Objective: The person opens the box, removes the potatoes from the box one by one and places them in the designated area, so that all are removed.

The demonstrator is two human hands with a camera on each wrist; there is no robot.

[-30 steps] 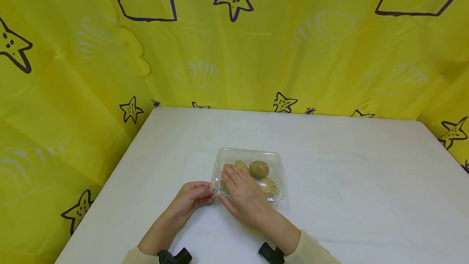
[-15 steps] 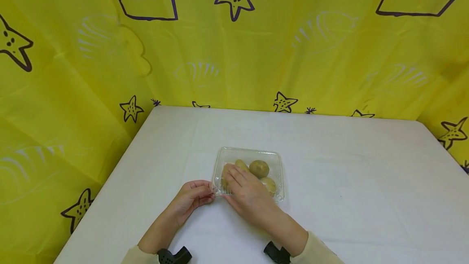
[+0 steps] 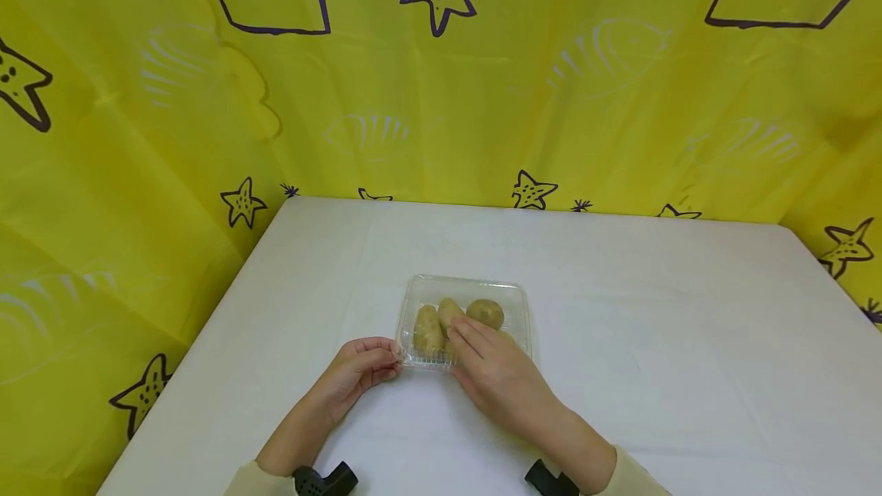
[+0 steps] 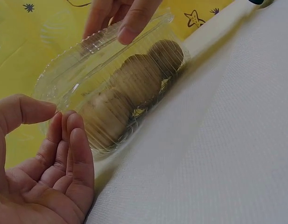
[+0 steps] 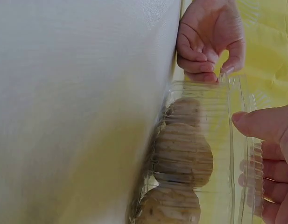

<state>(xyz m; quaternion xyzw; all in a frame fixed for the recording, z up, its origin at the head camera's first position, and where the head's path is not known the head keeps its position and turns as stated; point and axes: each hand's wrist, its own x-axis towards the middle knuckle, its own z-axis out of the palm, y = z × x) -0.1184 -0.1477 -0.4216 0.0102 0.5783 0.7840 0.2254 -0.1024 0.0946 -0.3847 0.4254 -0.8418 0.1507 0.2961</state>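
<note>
A clear plastic clamshell box (image 3: 513, 295) lies on the white table, its lid down over several potatoes (image 3: 429, 331). At the box's near left corner, my left hand (image 3: 354, 373) pinches the edge between thumb and fingertips. My right hand (image 3: 506, 377) rests on the lid near the front edge, its fingers straight and covering some of the potatoes. In the right wrist view, the thumb of the right hand (image 5: 270, 149) touches the front rim while the other fingers lie over the lid. Potatoes (image 4: 136, 79) also show through the ribbed front wall in the left wrist view.
The white table (image 3: 689, 343) spreads to both sides of the box and behind it. A yellow curtain (image 3: 441, 98) with starfish and fish drawings hangs at the back and sides. Black wrist cameras (image 3: 325, 479) sit on both forearms.
My right hand has slid rightward along the lid's front, uncovering the leftmost potato. The left hand keeps its pinch at the corner, and the box stays in place.
</note>
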